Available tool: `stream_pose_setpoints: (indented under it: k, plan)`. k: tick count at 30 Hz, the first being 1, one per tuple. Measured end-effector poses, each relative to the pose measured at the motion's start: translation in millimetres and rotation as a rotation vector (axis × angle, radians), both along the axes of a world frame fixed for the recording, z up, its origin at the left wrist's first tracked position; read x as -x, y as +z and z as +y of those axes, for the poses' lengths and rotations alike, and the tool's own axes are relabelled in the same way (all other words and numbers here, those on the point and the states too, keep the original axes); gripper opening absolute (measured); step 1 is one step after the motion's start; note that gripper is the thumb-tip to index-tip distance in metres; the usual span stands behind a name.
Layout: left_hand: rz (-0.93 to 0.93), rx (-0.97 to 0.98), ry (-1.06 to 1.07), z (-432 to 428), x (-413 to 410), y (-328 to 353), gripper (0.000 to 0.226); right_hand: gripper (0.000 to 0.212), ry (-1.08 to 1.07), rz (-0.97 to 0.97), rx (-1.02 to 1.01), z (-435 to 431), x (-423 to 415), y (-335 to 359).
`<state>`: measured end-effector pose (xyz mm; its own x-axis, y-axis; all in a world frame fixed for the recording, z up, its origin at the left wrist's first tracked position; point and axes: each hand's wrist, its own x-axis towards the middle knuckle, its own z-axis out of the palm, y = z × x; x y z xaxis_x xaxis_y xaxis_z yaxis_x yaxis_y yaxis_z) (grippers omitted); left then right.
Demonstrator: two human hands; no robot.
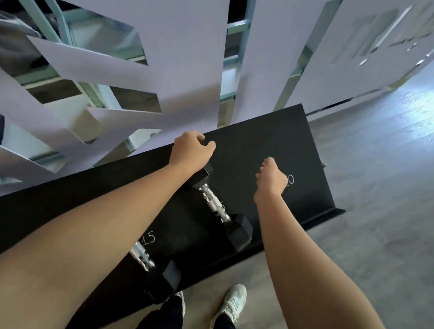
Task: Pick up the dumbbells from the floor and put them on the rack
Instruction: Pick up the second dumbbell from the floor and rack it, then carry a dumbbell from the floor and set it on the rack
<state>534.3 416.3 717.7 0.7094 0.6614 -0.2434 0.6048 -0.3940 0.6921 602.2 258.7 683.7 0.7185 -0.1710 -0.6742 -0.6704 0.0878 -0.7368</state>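
Two black hex dumbbells with chrome handles lie on the black sloped rack (276, 142). One dumbbell (214, 204) sits mid-rack, its far head just below my left wrist. The second dumbbell (144, 258) lies nearer me beside a chalked "15", partly hidden under my left forearm. My left hand (191, 149) hovers near the rack's far edge with its fingers curled in and nothing in them. Over a chalked "20", to the right of the first dumbbell, my right hand (271, 179) is also curled and holds nothing.
A pale wall (188, 46) with mirror panels rises right behind the rack. Grey wood floor (389, 189) spreads to the right. My feet in light sneakers (232, 304) stand at the rack's front edge.
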Motion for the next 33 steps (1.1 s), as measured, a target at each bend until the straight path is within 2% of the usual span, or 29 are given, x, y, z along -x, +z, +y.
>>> stream_pose_setpoints:
  k: [4,10,13,19,25,29,33]
  plan:
    - [-0.154,-0.207,-0.047,-6.7,25.1,47.5,0.043,0.019,0.244,-0.281,0.075,-1.5,-2.2,55.2]
    - [-0.332,-0.532,0.026,-9.6,96.7,111.7,0.052,0.033,0.682,-0.864,0.23,12.8,22.5,124.5]
    - [-0.343,-0.622,0.1,-13.2,144.7,135.1,0.056,0.037,0.83,-1.11,0.263,23.1,52.1,153.4]
    - [-0.343,-0.788,0.196,-12.8,249.6,177.0,0.063,0.054,0.994,-1.442,0.403,41.0,131.2,209.9]
    - [-0.377,-0.861,0.25,-0.4,377.2,198.6,0.074,0.066,1.106,-1.583,0.519,53.1,248.9,231.7]
    - [-0.415,-0.803,0.272,7.0,482.1,186.0,0.071,0.07,1.185,-1.537,0.499,57.9,342.9,219.4]
    - [-0.348,-0.748,0.303,-10.1,589.2,165.6,0.069,0.064,1.253,-1.506,0.49,48.0,443.5,202.1]
